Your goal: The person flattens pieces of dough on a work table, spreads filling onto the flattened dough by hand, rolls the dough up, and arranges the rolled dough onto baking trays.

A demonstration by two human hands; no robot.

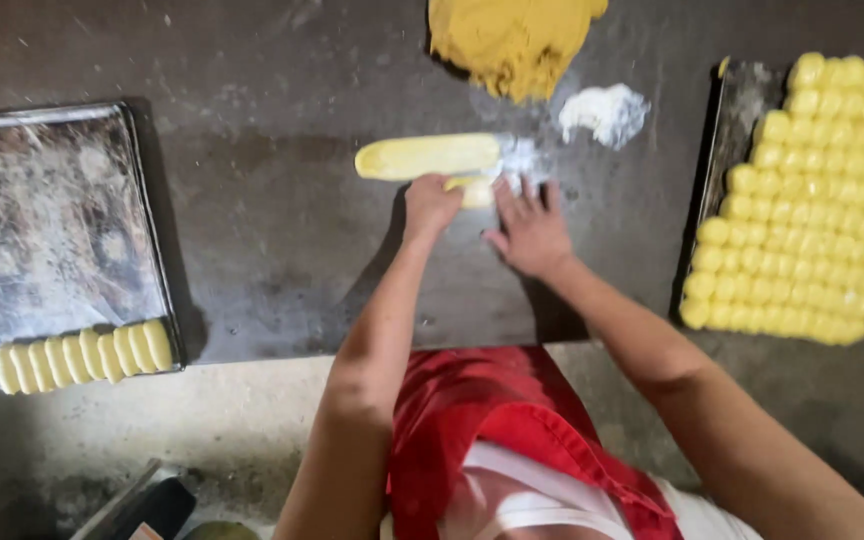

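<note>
A flattened oval of yellow dough [428, 157] lies on the dark worktop [282, 250]. My left hand [429, 207] is closed on a small piece of dough [474, 192] just below the oval's right end. My right hand [529, 230] lies flat beside it with fingers spread, its fingertips on the floured patch by the dough.
A metal tray [52, 230] at the left holds a row of several shaped dough pieces [82, 355] along its near edge. A tray [742, 110] at the right is packed with several round dough balls [817, 200]. A mound of brown-yellow filling [512, 40] and a small flour pile [604, 112] sit at the back.
</note>
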